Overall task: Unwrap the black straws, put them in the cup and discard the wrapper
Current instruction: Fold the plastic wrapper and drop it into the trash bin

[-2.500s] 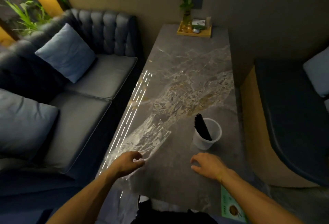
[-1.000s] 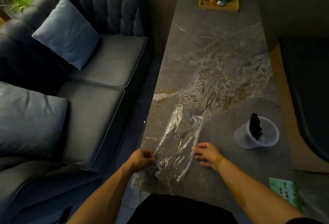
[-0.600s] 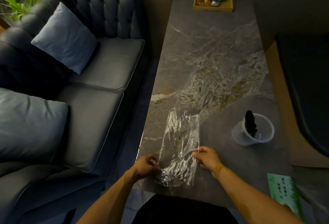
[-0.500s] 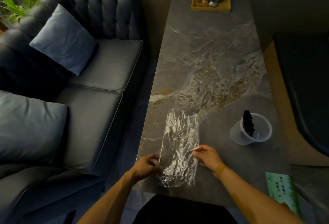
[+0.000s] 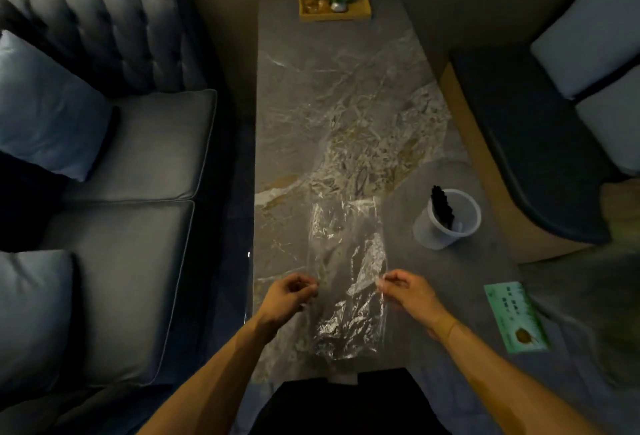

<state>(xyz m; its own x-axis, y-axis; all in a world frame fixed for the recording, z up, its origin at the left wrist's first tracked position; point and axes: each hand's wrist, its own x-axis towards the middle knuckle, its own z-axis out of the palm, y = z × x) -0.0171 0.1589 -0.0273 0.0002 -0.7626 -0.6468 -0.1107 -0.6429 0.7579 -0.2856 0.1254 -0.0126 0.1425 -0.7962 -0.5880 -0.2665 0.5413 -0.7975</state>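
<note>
Straws in the cup, clear wrapper being handled for discarding

The black straws [image 5: 442, 207] are standing in the white plastic cup [image 5: 446, 218], well beyond the right fingers. The left hand [image 5: 289, 297] and right hand [image 5: 407, 291] are each pinching a long edge of the crinkled clear wrapper [image 5: 348, 275], which is stretching between their fingertips over the marble table [image 5: 294, 105]. I judge only the discarding is remaining; no bin is showing.

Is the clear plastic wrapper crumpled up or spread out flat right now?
Spread out. The wrapper lies stretched lengthwise on the table, wrinkled, with the left hand and right hand pinching its opposite side edges.
</note>
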